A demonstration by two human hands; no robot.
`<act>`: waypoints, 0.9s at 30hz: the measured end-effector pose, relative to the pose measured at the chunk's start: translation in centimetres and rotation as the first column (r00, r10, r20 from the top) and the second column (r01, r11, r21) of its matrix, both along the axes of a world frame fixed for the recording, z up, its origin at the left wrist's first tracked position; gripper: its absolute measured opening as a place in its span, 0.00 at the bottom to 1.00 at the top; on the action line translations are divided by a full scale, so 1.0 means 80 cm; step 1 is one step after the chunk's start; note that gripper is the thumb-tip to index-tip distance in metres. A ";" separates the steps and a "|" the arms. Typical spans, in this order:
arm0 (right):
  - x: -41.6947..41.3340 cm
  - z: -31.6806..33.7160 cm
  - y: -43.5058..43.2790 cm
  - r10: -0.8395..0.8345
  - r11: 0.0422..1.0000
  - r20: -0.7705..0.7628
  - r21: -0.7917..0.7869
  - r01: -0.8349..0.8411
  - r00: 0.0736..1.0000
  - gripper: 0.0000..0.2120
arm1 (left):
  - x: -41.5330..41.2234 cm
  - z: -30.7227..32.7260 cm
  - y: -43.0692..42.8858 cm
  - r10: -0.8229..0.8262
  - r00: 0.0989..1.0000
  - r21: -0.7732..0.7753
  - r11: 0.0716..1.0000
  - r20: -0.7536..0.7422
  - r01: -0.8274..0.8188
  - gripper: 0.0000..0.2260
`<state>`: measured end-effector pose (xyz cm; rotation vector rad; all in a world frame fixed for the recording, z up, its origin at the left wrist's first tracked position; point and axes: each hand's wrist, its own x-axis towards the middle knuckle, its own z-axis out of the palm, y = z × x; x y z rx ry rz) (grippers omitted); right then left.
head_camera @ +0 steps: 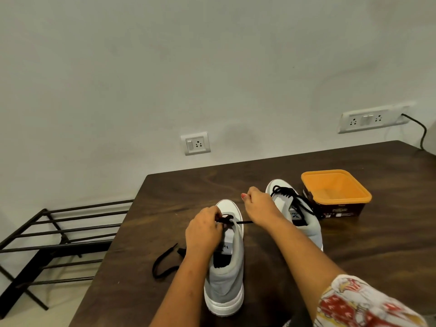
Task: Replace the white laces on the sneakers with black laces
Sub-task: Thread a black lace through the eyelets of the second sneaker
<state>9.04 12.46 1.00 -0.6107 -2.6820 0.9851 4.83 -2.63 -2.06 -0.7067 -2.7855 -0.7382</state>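
Black flat lace (244,222), pinched by the left grip (204,230) at the eyelets of the grey-and-white high-top sneaker (226,286) on the dark wooden desk (354,256), may end uneven if the right grip (259,206), closed on it, overpulls.

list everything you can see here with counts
near sneaker: 1, grey and white, table front, partly laced
far sneaker: 1, grey and white, behind it, black-laced
black lace: 1, black, through near sneaker, loose end on table at left
tub: 1, orange inside, dark sides, right of far sneaker
table: 1, dark wood
rack: 1, black metal, floor at left
wall sockets: 2, white, on wall
cable: 1, black, far right
left hand: pinches black lace at near sneaker's eyelets
right hand: curled, taut lace runs to it
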 end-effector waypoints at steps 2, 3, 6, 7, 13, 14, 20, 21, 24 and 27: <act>0.001 -0.004 -0.002 0.004 0.996 0.088 0.084 -0.012 0.996 0.10 | -0.001 0.000 -0.005 0.013 0.996 0.040 0.999 0.085 -0.016 0.06; 0.004 -0.004 -0.004 0.000 0.991 0.169 0.130 -0.023 0.986 0.12 | -0.002 0.000 -0.009 0.015 0.990 0.071 0.997 0.141 -0.026 0.07; 0.013 -0.002 -0.003 -0.055 0.977 0.385 0.212 -0.030 0.921 0.18 | -0.008 0.002 -0.022 -0.048 0.922 0.206 0.978 0.385 -0.035 0.09; 0.015 0.000 -0.002 -0.076 0.970 0.405 0.240 -0.026 0.911 0.17 | -0.009 0.004 -0.026 -0.083 0.880 0.256 0.966 0.467 -0.045 0.09; 0.010 0.012 -0.026 0.202 0.975 0.238 -0.136 -0.174 0.950 0.18 | -0.014 0.018 -0.048 -0.222 0.680 0.344 0.938 0.699 -0.048 0.11; 0.011 0.011 -0.030 0.261 0.961 0.267 -0.164 -0.223 0.928 0.21 | -0.013 0.021 -0.050 -0.230 0.661 0.339 0.940 0.714 -0.040 0.11; 0.009 0.002 -0.030 0.207 0.975 0.267 -0.136 -0.176 0.941 0.20 | -0.018 0.037 -0.064 -0.220 0.616 0.275 0.962 0.756 0.007 0.06; 0.007 0.001 -0.030 0.193 0.978 0.265 -0.134 -0.162 0.945 0.19 | -0.019 0.039 -0.067 -0.215 0.641 0.275 0.961 0.737 0.006 0.07; 0.005 -0.001 -0.028 0.140 0.989 0.264 -0.082 -0.122 0.954 0.14 | -0.023 0.039 -0.070 -0.181 0.749 0.280 0.960 0.637 -0.006 0.11; 0.005 0.003 -0.029 0.124 0.992 0.255 -0.038 -0.119 0.959 0.10 | -0.022 0.036 -0.063 -0.057 0.894 0.186 0.982 0.444 -0.030 0.10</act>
